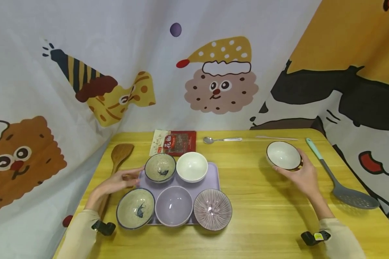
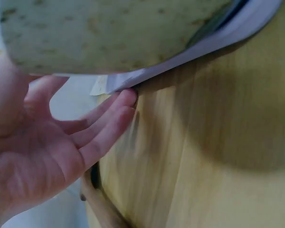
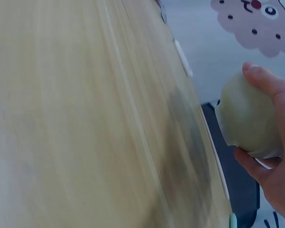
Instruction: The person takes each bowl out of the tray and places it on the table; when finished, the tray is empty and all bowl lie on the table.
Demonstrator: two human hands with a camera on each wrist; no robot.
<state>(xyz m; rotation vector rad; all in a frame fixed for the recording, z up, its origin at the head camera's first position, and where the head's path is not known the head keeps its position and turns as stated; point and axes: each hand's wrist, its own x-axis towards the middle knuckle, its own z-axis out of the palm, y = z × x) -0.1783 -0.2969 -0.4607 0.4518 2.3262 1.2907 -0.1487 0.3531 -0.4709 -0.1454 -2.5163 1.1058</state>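
My right hand (image 1: pixel 304 178) holds a small white bowl (image 1: pixel 282 155) with a brown rim above the right side of the table; the right wrist view shows thumb and fingers around its pale outside. At the left edge of a lavender tray (image 1: pixel 215 174), my left hand (image 1: pixel 116 182) has its fingers extended, fingertips right at the tray's edge in the left wrist view. On the tray are a speckled fish bowl (image 1: pixel 160 167), a white bowl (image 1: pixel 192 167), a lavender bowl (image 1: pixel 174 206), a second fish bowl (image 1: pixel 135 208) and a striped bowl (image 1: pixel 213 209). The front ones overhang its edge.
A wooden spatula (image 1: pixel 121 153) lies left of the tray, partly behind my left hand. Behind the tray lie a red and cream packet (image 1: pixel 175 142) and a metal spoon (image 1: pixel 222 139). A slotted turner (image 1: pixel 353 196) with a green-tipped handle is at the right. A printed curtain hangs behind.
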